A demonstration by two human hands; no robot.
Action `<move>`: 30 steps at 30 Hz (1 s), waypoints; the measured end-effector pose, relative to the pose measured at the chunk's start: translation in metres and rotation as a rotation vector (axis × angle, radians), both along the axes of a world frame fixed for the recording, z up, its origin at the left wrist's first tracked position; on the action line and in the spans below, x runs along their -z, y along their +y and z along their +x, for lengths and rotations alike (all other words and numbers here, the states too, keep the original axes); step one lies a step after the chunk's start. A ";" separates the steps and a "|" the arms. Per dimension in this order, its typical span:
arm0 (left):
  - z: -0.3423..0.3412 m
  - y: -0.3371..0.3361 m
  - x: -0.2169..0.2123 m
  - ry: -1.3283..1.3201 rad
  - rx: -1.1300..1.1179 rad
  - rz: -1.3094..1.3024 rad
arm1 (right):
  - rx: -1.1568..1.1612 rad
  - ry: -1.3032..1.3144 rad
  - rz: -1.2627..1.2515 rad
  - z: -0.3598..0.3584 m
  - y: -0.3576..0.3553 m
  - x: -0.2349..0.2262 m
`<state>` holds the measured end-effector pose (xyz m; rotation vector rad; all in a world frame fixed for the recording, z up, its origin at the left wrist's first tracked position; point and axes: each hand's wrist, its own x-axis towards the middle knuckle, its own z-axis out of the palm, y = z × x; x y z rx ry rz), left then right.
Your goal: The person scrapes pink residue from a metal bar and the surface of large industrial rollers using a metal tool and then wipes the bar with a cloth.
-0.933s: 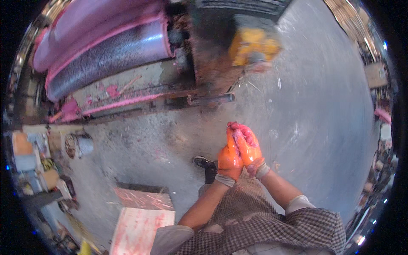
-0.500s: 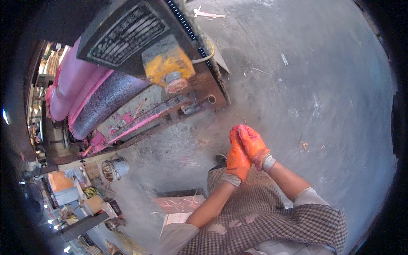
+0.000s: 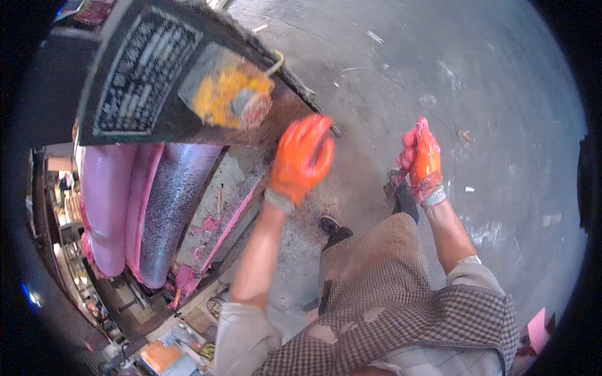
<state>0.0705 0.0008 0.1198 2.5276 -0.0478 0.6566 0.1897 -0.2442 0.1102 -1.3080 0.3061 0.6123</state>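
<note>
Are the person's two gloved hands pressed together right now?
No, the left hand reaches toward the machine while the right hand is raised apart.

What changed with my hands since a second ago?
The hands, pressed together before, have come apart. The left hand has reached out to the corner of the machine, near its yellow knob; whether it touches is unclear. The right hand has moved right and hangs over the floor. Both orange gloves stay on, and the pink rollers look the same.

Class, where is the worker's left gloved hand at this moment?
In the head view, the left hand is raised left of centre, close to the corner of the dark machine housing, just right of the pink-coated rollers.
</note>
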 end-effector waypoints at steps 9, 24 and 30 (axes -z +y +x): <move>0.044 0.086 0.048 0.774 0.295 -0.217 | 0.066 -0.099 0.317 -0.124 0.032 -0.016; 0.031 0.075 0.024 0.499 0.266 0.504 | -0.028 -0.441 0.329 -0.147 0.059 0.035; 0.043 0.066 0.018 0.614 0.361 0.686 | -0.529 -1.258 0.268 -0.200 0.125 0.053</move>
